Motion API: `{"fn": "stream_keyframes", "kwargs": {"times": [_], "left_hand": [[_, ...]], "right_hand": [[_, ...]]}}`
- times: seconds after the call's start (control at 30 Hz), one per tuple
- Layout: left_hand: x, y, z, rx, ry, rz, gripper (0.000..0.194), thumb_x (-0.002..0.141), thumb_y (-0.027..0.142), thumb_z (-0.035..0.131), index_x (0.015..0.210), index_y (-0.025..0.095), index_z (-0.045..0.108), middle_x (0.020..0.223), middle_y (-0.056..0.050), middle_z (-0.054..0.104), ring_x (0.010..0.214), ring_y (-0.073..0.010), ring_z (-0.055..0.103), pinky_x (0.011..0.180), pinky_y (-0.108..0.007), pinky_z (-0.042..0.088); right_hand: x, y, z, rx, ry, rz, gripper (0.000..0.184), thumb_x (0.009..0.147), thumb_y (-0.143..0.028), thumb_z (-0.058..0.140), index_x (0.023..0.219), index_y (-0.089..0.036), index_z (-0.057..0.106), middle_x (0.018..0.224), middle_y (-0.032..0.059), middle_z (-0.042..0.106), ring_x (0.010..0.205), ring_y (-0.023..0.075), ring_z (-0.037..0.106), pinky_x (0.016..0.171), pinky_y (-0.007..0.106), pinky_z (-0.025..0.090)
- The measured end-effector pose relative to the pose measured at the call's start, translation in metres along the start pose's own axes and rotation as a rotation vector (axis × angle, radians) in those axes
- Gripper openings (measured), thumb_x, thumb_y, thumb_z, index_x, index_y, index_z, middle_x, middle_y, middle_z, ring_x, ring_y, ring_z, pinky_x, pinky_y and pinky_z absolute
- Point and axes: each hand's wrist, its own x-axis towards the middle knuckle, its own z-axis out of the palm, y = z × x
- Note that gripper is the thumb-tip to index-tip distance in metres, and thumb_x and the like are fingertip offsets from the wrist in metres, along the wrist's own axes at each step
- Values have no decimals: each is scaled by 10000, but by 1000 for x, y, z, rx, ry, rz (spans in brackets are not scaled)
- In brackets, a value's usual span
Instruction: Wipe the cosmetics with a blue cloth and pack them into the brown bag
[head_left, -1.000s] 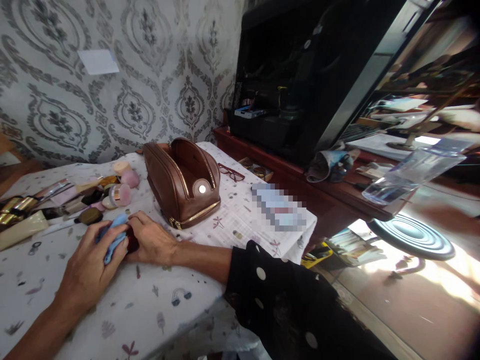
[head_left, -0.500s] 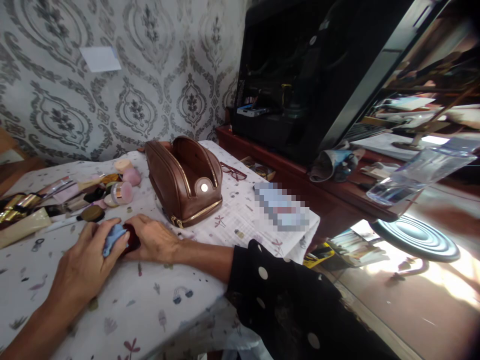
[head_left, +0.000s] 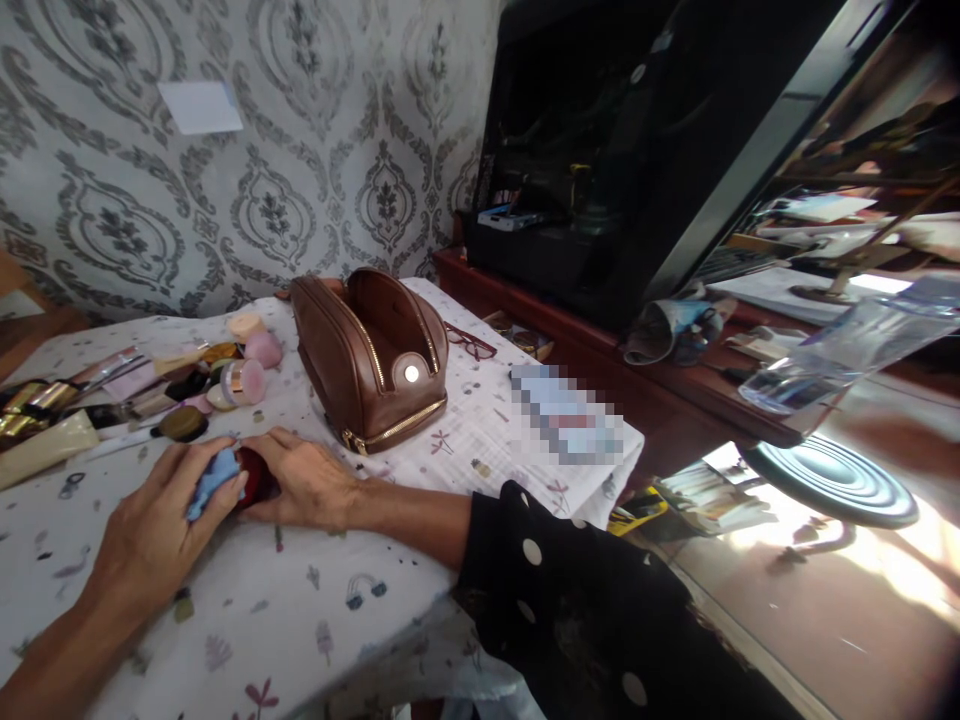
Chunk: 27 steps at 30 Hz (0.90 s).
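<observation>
My left hand [head_left: 154,520] is closed on a crumpled light-blue cloth [head_left: 214,482], pinched between thumb and fingers. My right hand [head_left: 315,482] is wrapped around a small dark-red, rounded object [head_left: 256,478]; its kind is mostly hidden by the fingers. Cloth and red object touch, low over the patterned white tablecloth [head_left: 315,640]. Behind my right hand stands a brown cosmetic bag [head_left: 330,350], its zipped top open. Makeup items lie to the left, among them a dark round-ended piece [head_left: 184,424], a cream tube [head_left: 49,448] and a pink sponge [head_left: 263,350].
Red-framed glasses [head_left: 472,343] lie beside the bag, with a blurred-out flat item [head_left: 566,412] near the table's right edge. A large black television [head_left: 600,150] stands on a reddish-brown cabinet [head_left: 555,370]. Farther right are a clear plastic container [head_left: 817,360] and a round stool [head_left: 832,480].
My left hand and the blue cloth have shifted slightly left, so more of the dark-red object shows. The right hand keeps its hold. The view has moved a little.
</observation>
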Motion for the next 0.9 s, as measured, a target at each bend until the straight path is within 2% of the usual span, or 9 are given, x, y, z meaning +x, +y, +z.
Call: {"fn": "stream_keyframes", "kwargs": {"times": [0.2, 0.37, 0.53, 0.7, 0.8, 0.9], "left_hand": [[-1, -1, 1, 62, 79, 132, 618, 972, 662, 219, 1205, 235, 600, 1039, -46, 643, 810, -232, 702, 595, -312, 511], [2, -3, 2, 83, 156, 249, 585, 995, 634, 254, 1225, 214, 591, 1028, -38, 635, 800, -210, 698, 602, -283, 510], [4, -8, 1, 27, 193, 314, 568, 992, 631, 311, 1219, 194, 595, 1021, -37, 620, 797, -183, 681, 624, -246, 499], [3, -14, 1, -67, 164, 339, 511, 993, 595, 367, 1239, 204, 583, 1029, -32, 616, 851, -181, 659, 710, -232, 489], [2, -17, 2, -152, 134, 326, 473, 995, 567, 386, 1250, 216, 575, 1039, -28, 614, 877, -179, 641, 752, -231, 477], [2, -19, 4, -219, 112, 310, 442, 996, 525, 411, 1253, 204, 573, 1060, -32, 618, 908, -177, 626, 809, -232, 468]], "right_hand": [[1, 2, -1, 90, -2, 4, 700, 760, -313, 809, 1364, -152, 493, 1207, 111, 602, 1070, 253, 638, 955, 383, 516], [3, 8, 1, 171, 34, -35, 631, 762, -303, 810, 1318, -169, 543, 1168, 88, 623, 1055, 224, 628, 945, 353, 508], [7, 14, 5, 194, 63, -68, 655, 730, -287, 837, 1308, -148, 563, 1187, 100, 644, 1128, 234, 616, 988, 348, 489], [5, 13, 3, 302, 55, 0, 686, 664, -294, 885, 1279, -194, 600, 1203, 70, 661, 1125, 230, 634, 992, 350, 496], [2, 9, -1, 440, 36, 79, 710, 669, -316, 882, 1305, -227, 579, 1086, 18, 680, 1027, 194, 662, 947, 320, 517], [0, 7, -3, 541, 9, 154, 854, 637, -365, 903, 1381, -250, 500, 935, -23, 653, 903, 174, 654, 879, 322, 534]]}}
